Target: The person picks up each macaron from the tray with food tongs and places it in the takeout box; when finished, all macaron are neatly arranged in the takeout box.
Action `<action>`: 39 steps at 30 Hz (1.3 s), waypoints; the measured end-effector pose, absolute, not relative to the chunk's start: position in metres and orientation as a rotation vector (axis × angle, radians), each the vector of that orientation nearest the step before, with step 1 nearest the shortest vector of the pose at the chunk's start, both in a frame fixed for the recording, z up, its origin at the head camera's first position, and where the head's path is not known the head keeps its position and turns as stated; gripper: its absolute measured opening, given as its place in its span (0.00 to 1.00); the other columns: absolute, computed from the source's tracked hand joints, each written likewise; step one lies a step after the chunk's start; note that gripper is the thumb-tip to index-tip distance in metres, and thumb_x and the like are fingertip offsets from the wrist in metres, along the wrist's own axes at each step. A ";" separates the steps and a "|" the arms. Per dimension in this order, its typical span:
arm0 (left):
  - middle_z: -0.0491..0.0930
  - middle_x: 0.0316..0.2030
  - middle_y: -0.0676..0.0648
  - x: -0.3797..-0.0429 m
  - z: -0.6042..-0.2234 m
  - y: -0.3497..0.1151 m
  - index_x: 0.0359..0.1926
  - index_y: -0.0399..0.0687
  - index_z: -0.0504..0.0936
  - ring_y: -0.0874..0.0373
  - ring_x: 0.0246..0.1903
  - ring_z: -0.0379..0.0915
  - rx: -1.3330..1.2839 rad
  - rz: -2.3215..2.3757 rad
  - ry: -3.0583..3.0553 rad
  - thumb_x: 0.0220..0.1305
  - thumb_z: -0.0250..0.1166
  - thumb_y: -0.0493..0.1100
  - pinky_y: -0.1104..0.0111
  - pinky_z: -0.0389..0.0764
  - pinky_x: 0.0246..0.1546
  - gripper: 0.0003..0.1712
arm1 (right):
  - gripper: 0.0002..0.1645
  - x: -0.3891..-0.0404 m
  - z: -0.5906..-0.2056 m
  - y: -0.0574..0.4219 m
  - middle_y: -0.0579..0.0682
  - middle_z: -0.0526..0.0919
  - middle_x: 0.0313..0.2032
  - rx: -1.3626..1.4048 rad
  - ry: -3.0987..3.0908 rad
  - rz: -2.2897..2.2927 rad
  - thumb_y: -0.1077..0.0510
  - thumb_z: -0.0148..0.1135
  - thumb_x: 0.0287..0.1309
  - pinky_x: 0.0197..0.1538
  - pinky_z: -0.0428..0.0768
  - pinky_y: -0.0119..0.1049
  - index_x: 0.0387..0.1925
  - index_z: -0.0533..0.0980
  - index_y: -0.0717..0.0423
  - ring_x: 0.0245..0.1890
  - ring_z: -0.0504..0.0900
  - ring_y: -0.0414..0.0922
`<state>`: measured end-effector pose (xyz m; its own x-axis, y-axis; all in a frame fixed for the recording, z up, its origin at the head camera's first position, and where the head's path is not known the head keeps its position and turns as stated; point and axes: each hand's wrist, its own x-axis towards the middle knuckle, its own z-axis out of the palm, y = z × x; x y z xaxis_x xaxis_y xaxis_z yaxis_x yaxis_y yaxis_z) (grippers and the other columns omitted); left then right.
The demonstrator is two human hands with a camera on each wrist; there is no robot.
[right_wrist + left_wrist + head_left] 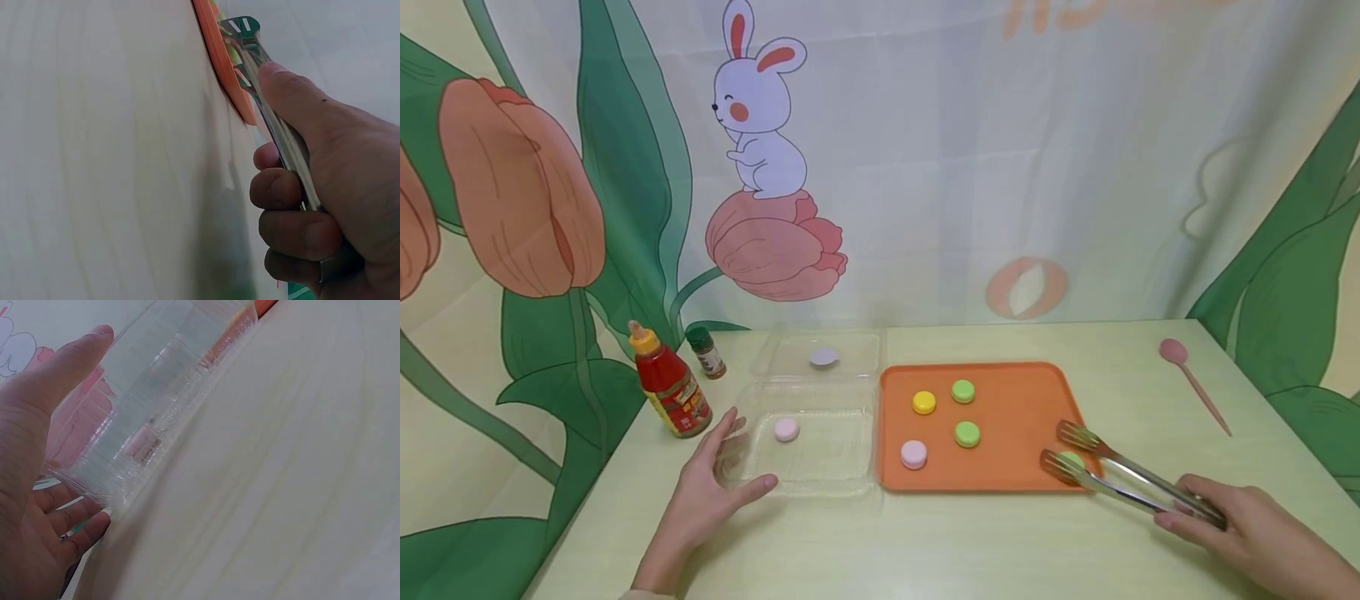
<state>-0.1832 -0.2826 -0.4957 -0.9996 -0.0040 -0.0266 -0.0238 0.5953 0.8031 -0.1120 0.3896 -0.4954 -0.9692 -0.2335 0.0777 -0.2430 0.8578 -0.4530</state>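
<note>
My right hand [1262, 529] grips metal tongs [1138, 477], thumb along one arm in the right wrist view. The tongs' slotted tips stand apart over the right end of an orange tray [1015, 417], around a green macaron [1070, 460] partly hidden by them. Farther left on the tray lie a yellow macaron [924, 402], a pink macaron [913, 454] and two green macarons [967, 434]. At the left edge of an opened clear plastic container [827, 487], my left hand [703, 492] has its fingers and thumb spread about the corner. Inside sits a pink macaron [786, 429].
A red sauce bottle [673, 387] and a small green-capped jar [706, 354] stand at the back left. On the right lies a pink spoon [1195, 383]. The container's lid [857, 350] leans back toward a printed curtain [917, 167] behind the table.
</note>
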 end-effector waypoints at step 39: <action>0.60 0.87 0.44 -0.184 -0.498 -0.284 0.92 0.62 0.45 0.37 0.84 0.59 -0.026 1.415 2.789 0.61 0.85 0.62 0.34 0.65 0.80 0.73 | 0.18 -0.167 -0.447 0.320 0.26 0.59 0.22 0.757 -2.735 0.829 0.55 0.71 0.77 0.22 0.62 0.27 0.34 0.71 0.34 0.20 0.58 0.27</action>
<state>-0.1840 -0.2837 -0.4975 -0.9998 -0.0087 -0.0202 -0.0214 0.5907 0.8066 -0.1666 0.3198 -0.4471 -0.8530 -0.4178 0.3129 -0.5212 0.7141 -0.4673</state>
